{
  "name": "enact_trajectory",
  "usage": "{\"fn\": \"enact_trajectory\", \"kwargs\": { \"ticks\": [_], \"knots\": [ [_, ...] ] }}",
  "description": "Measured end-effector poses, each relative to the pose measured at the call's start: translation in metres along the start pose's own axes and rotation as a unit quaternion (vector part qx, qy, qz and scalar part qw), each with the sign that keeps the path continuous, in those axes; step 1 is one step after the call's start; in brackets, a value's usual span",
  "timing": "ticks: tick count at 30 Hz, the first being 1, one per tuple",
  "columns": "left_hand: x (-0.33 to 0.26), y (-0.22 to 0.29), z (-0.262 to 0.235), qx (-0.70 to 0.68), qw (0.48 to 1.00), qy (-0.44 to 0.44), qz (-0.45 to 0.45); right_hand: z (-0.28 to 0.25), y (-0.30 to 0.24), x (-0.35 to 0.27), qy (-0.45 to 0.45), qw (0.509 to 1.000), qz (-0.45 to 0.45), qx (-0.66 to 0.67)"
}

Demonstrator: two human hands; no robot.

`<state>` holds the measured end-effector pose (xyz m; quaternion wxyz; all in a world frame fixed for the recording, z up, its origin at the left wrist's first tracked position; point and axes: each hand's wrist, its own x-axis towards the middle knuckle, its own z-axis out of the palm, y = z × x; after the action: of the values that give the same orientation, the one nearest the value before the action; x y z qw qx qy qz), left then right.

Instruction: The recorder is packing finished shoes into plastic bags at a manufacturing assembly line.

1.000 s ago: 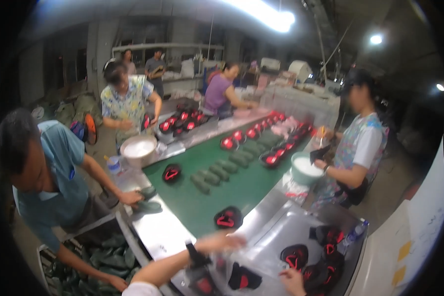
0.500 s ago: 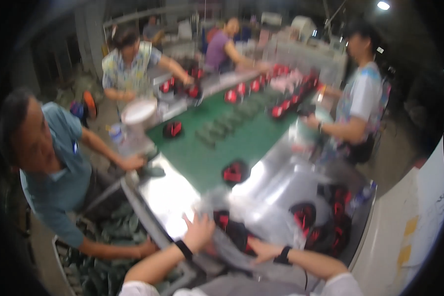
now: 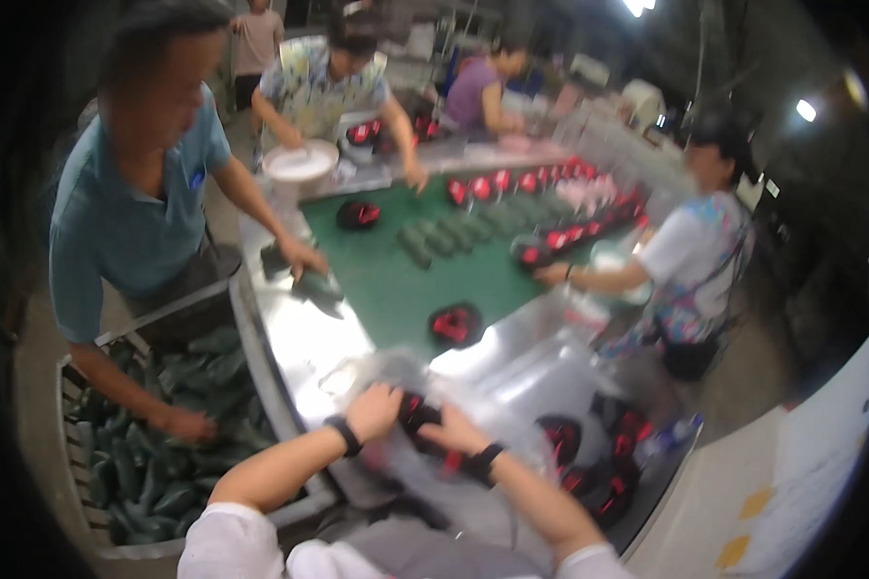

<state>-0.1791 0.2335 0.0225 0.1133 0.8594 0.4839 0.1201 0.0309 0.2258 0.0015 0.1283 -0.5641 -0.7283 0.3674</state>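
Note:
Low in the middle, a black-and-red shoe upper (image 3: 415, 411) lies between my two hands, over a crumpled clear plastic bag (image 3: 381, 372). My left hand (image 3: 375, 411) grips its left end with bent fingers. From the other side, my right hand (image 3: 457, 431) closes on it, fingertips near those of the left. Blur hides the exact finger contact. More black-and-red uppers (image 3: 603, 473) are heaped right of my right hand, beside the plastic sheeting (image 3: 531, 386). One more upper (image 3: 455, 324) rests on the green belt (image 3: 396, 309) ahead.
Green shoe lasts (image 3: 154, 463) fill a crate (image 3: 290, 386) at left, where a person in a teal shirt (image 3: 145, 232) reaches in and holds a last (image 3: 317, 288). Rows of uppers and lasts run along the belt. Other people stand round it, and a white bucket (image 3: 301, 162) stands beyond.
My right hand has moved up and closer to my left, onto the upper. The view has swung left, showing more of the crate. The person at right has reached out to the belt.

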Motion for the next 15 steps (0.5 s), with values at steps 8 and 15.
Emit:
{"fn": "enact_trajectory", "kwargs": {
  "ticks": [8, 15],
  "knots": [
    [-0.013, -0.018, 0.039, 0.134, 0.973, 0.071, 0.172, 0.057, 0.041, -0.006, 0.061, 0.987, -0.146, 0.013],
    [0.011, 0.018, 0.058, 0.273, 0.957, -0.057, 0.084, 0.047, 0.056, -0.026, 0.083, 0.943, -0.051, 0.318]
  ]
}}
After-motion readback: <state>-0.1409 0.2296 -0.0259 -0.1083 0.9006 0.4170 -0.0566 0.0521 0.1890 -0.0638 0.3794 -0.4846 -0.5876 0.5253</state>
